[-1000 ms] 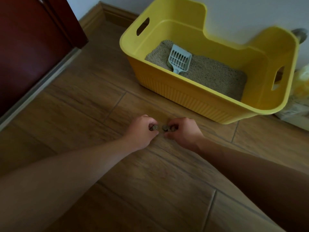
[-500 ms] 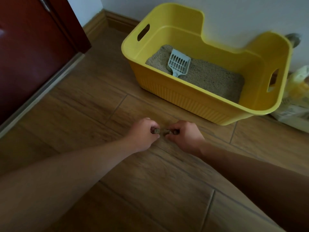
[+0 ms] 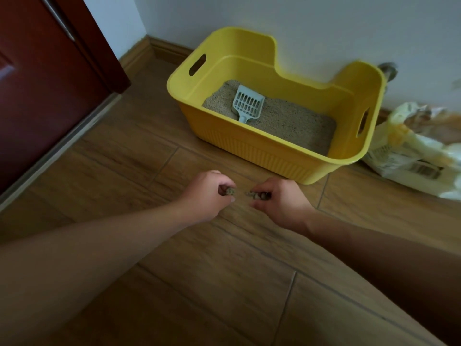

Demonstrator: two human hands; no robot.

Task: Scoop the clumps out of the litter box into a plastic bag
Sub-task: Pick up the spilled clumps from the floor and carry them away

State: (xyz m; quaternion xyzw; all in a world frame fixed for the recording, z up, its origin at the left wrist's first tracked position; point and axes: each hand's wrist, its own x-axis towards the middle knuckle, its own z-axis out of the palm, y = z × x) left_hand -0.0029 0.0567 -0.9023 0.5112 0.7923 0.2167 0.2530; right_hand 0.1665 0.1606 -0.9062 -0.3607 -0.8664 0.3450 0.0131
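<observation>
A yellow litter box (image 3: 277,151) stands on the wood floor against the wall, with grey-beige litter inside. A pale grey slotted scoop (image 3: 247,104) lies on the litter near the box's left end. In front of the box, low over the floor, my left hand (image 3: 207,194) grips a small brownish clump (image 3: 229,191) in curled fingers. My right hand (image 3: 279,201) grips other brownish clumps (image 3: 257,195), a short gap away from the left. A crumpled pale plastic bag (image 3: 414,156) lies on the floor to the right of the box.
A dark red door (image 3: 50,83) and its frame fill the left side, with a metal threshold strip along the floor. A wooden baseboard runs under the white wall. A grey round object (image 3: 388,69) sits behind the box's right corner.
My hands were touching with the clumps between them; now they have drawn slightly apart, each keeping its clumps. The view has pulled back, so the bag shows at the right.
</observation>
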